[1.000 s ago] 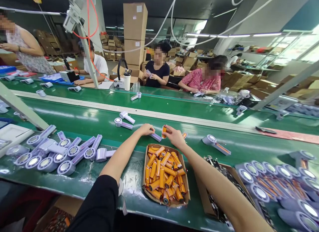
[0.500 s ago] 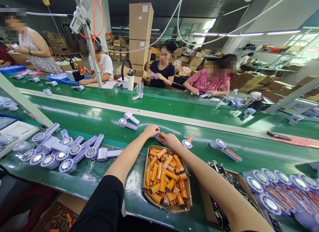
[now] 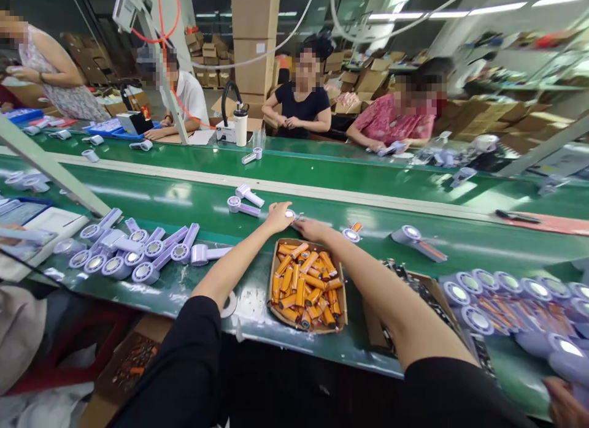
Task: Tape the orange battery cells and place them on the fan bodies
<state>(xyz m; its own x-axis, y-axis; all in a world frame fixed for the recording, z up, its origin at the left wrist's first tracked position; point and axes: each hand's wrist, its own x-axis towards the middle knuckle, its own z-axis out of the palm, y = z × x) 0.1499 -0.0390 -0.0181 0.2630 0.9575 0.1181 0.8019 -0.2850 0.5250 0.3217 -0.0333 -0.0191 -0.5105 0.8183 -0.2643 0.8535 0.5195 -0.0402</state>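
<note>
In the head view, my left hand is closed around the round head of a lilac handheld fan, whose pale disc faces up. My right hand is closed at the fan's handle end, which its fingers mostly cover. Just below both hands, a cardboard tray holds many orange battery cells. To the right lies a lilac fan with an orange cell. Beyond my left hand, two lilac fan bodies rest on the green belt.
Lilac fans are heaped at left, more with orange cells at right. A box of dark parts stands beside my right forearm. Co-workers sit across the belt. Another person's hand shows at lower right. A metal post slants at left.
My hands have turned the fan so its round head now shows in my left hand. The view has tilted downward. A person's hand has appeared at lower right.
</note>
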